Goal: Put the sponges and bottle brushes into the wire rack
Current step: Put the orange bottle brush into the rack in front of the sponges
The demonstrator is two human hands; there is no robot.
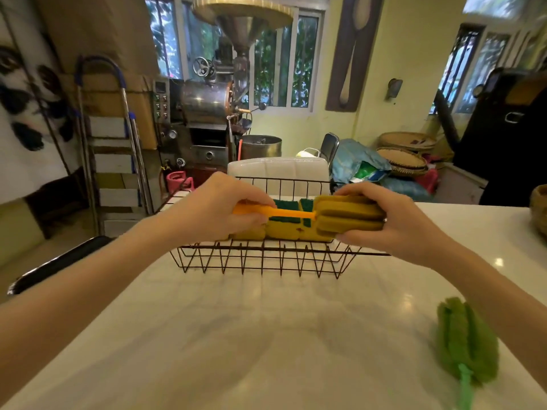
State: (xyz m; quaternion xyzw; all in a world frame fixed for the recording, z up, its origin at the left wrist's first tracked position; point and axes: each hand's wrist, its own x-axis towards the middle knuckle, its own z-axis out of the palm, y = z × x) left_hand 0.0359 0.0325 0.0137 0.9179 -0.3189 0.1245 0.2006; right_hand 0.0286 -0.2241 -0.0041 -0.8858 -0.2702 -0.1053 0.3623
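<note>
A dark wire rack (260, 260) stands on the white counter (236, 335) ahead of me. Yellow sponges with green scouring pads (288, 232) lie inside it. Over the rack I hold an orange-yellow bottle brush (349, 216) lying sideways. My left hand (219, 207) grips its orange handle, and my right hand (393, 220) is closed around its sponge head. A green bottle brush (467, 341) lies on the counter at the near right, head pointing away from me.
A white plastic container (278, 173) stands just behind the rack. A brown bowl (540, 208) sits at the counter's far right edge. A black chair back (59, 261) is by the left edge. A stepladder and a coffee roaster stand in the room beyond.
</note>
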